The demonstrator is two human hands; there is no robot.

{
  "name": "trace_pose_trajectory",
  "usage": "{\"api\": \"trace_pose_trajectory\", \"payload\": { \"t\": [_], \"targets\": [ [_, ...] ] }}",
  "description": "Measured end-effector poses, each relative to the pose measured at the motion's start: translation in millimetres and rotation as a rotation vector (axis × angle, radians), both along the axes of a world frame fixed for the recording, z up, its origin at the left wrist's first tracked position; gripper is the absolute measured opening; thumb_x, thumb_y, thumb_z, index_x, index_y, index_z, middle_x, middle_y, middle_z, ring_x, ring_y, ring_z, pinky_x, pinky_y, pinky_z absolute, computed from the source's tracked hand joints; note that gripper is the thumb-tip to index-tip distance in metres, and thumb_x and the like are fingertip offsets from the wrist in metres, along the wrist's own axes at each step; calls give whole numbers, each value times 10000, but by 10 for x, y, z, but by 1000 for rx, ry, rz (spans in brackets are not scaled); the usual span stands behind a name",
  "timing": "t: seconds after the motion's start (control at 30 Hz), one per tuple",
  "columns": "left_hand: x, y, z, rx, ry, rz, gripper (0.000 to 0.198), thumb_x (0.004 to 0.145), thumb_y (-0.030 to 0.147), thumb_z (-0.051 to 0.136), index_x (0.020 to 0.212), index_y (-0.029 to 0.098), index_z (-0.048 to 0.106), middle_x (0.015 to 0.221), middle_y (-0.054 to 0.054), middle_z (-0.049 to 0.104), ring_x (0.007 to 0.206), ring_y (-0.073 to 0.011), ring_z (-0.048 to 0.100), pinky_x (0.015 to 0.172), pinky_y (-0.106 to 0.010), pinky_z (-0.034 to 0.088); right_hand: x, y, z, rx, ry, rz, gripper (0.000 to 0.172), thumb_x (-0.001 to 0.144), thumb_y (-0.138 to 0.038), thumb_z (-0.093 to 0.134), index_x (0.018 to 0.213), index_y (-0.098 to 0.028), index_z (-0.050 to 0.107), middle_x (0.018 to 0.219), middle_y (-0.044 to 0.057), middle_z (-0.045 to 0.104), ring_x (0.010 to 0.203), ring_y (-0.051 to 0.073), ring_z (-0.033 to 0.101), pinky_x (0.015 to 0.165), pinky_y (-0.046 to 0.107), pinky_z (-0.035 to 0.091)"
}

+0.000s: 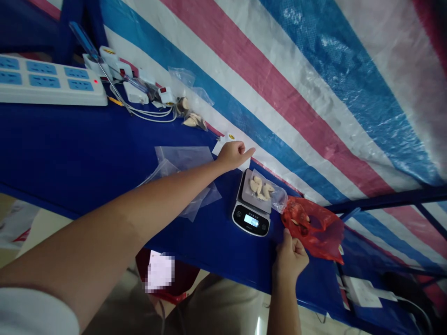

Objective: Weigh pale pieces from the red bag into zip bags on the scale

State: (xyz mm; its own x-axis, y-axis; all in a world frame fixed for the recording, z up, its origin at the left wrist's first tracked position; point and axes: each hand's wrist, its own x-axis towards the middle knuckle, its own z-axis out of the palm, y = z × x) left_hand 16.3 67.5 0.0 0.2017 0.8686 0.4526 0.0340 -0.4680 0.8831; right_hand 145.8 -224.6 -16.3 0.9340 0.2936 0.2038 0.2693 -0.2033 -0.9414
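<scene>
My left hand [234, 156] reaches over a white card [245, 164] at the table's back edge, fingers curled, thumb stretched out; nothing shows in it. To its right, a digital kitchen scale [252, 224] with a lit display, its digits blurred, carries a clear plastic bag [278, 197] with several pale, sliced-looking pieces [258, 184]. My right hand [292, 256] is closed beside a red plastic bag [321, 232], thumb tip at the bag's near edge. I see no object in its curled fingers. Brownish pieces [299, 224] show through the red plastic.
Clear zip bags [188, 158] lie beneath my left forearm. Two small filled bags [194, 121], cables, plugs and a screwdriver [84, 39] line the back left near a power strip [45, 79]. A striped sheet [265, 93] rises behind the blue table [70, 153].
</scene>
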Motion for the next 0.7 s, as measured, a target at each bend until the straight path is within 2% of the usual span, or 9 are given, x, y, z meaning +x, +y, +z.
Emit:
{"api": "trace_pose_trajectory", "payload": {
  "t": [0.07, 0.13, 0.2, 0.27, 0.37, 0.43, 0.53, 0.63, 0.7],
  "targets": [
    [-5, 6, 9, 11, 16, -17, 499, 844, 452, 644, 546, 222, 317, 520, 43, 346, 544, -118, 375, 588, -331, 252, -24, 21, 40, 46, 44, 37, 461, 810, -534, 718, 595, -217, 462, 464, -82, 389, 425, 79, 338, 391, 218, 285],
    [2, 20, 25, 33, 23, -17, 551, 838, 471, 649, 537, 224, 261, 512, 51, 260, 524, -112, 309, 579, -339, 202, -28, 26, 69, 89, 81, 35, 438, 873, -577, 597, 687, -181, 607, 548, -34, 524, 454, 100, 438, 399, 227, 352],
    [19, 35, 50, 61, 21, -37, 605, 823, 461, 666, 529, 224, 193, 523, 57, 166, 520, -103, 231, 581, -342, 161, -9, 15, 80, 102, 94, 9, 468, 892, -555, 537, 671, -158, 650, 707, 42, 663, 529, 123, 553, 440, 246, 437],
    [39, 44, 71, 52, 13, -94, 615, 826, 395, 653, 526, 224, 144, 539, 59, 112, 528, -97, 185, 587, -340, 144, 23, -2, 81, 110, 119, -1, 409, 846, -445, 589, 551, -161, 601, 801, 88, 719, 596, 144, 628, 483, 251, 482],
    [49, 53, 61, -14, 0, -157, 555, 828, 296, 602, 533, 223, 138, 551, 57, 105, 537, -96, 176, 587, -333, 147, 58, -13, 93, 150, 192, -27, 337, 728, -267, 617, 426, -176, 498, 596, 59, 658, 489, 136, 592, 407, 224, 403],
    [38, 63, 25, -30, 6, -159, 535, 819, 283, 597, 532, 225, 149, 552, 57, 113, 539, -100, 186, 586, -332, 153, 58, -3, 114, 196, 214, -46, 340, 694, -231, 610, 401, -191, 444, 437, 2, 528, 361, 99, 455, 344, 210, 301],
    [17, 86, -35, -31, 27, -143, 520, 815, 299, 598, 537, 228, 164, 550, 54, 132, 542, -110, 211, 585, -335, 165, 31, 27, 139, 253, 227, 10, 381, 688, -235, 640, 420, -216, 370, 367, -59, 389, 311, 70, 314, 314, 201, 214],
    [16, 97, -69, -41, 34, -156, 494, 818, 314, 589, 546, 228, 186, 553, 50, 169, 545, -118, 236, 583, -332, 183, 5, 45, 127, 235, 230, 43, 412, 724, -287, 657, 450, -221, 356, 385, -61, 388, 326, 69, 316, 317, 200, 205],
    [23, 96, -78, -30, 35, -180, 478, 814, 316, 586, 550, 228, 198, 556, 48, 193, 549, -122, 256, 583, -330, 196, 13, 37, 107, 179, 205, 46, 372, 765, -356, 654, 501, -203, 440, 456, -30, 493, 372, 88, 416, 341, 207, 287]
  ]
}}
